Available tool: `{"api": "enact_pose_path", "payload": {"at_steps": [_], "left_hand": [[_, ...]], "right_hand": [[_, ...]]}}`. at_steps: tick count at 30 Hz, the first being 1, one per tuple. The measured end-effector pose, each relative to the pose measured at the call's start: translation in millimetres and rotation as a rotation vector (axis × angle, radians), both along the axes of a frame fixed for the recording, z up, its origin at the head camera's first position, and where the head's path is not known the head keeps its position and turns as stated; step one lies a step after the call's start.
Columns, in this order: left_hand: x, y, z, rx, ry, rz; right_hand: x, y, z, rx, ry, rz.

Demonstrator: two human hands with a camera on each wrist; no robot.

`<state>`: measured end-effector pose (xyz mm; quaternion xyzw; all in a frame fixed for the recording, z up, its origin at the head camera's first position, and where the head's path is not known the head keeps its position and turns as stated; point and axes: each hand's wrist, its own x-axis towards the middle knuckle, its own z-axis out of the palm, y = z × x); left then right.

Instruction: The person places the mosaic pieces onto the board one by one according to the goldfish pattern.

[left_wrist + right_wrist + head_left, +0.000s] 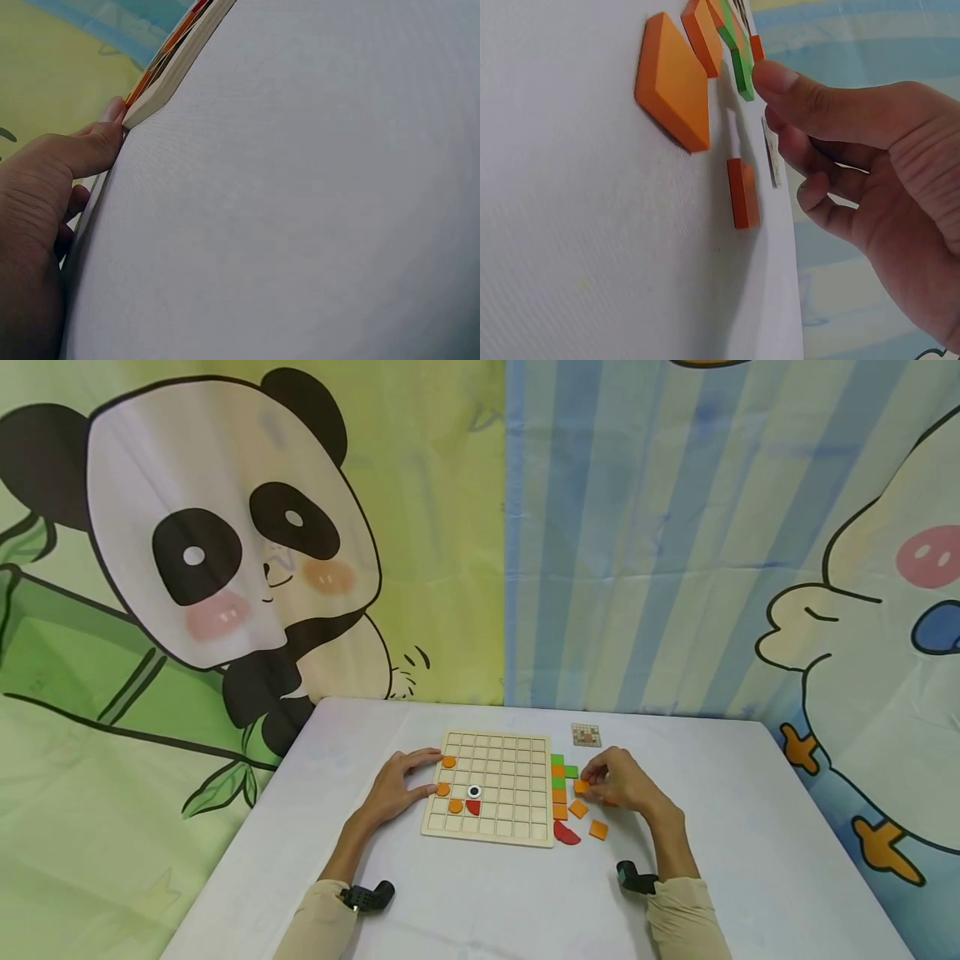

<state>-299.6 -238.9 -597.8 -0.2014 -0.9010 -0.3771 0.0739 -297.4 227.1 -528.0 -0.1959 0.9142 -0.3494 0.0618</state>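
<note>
A pale wooden grid board [510,770] lies flat on the table. My left hand [396,788] rests at its left edge, thumb and forefinger spread and touching the rim; in the left wrist view the thumb [97,150] meets the board's side. On the board's left part sit orange round pieces [455,807], a red quarter-round piece [473,808] and a black-and-white eye disc [474,792]. Right of the board, my right hand [626,783] pinches an orange square tile [581,787], mostly hidden behind the thumb in the right wrist view.
Green tiles [557,760] and orange tiles line the board's right edge. Loose orange squares [597,830] and a red rounded piece [566,833] lie below the right hand. A small pattern card [586,735] lies behind it. Printed cloth [420,527] hangs beyond the white table [480,893].
</note>
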Motion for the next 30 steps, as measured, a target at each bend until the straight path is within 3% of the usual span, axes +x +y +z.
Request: {"api": "enact_pose_path", "payload": {"at_steps": [19,25,30], "left_hand": [[0.7,0.7,1.1,-0.006,0.033,-0.008],[0.9,0.6,0.0,-0.007,0.045,-0.009],[0.1,1.0,-0.6,-0.011,0.043,-0.009]], "right_hand": [[-2.4,-17,-0.5,-0.009,0.068,0.023],[-1.1,-27,-1.7,-0.02,0.05,0.011],[-2.1,-35,-3.4,-0.03,0.114,0.06]]}}
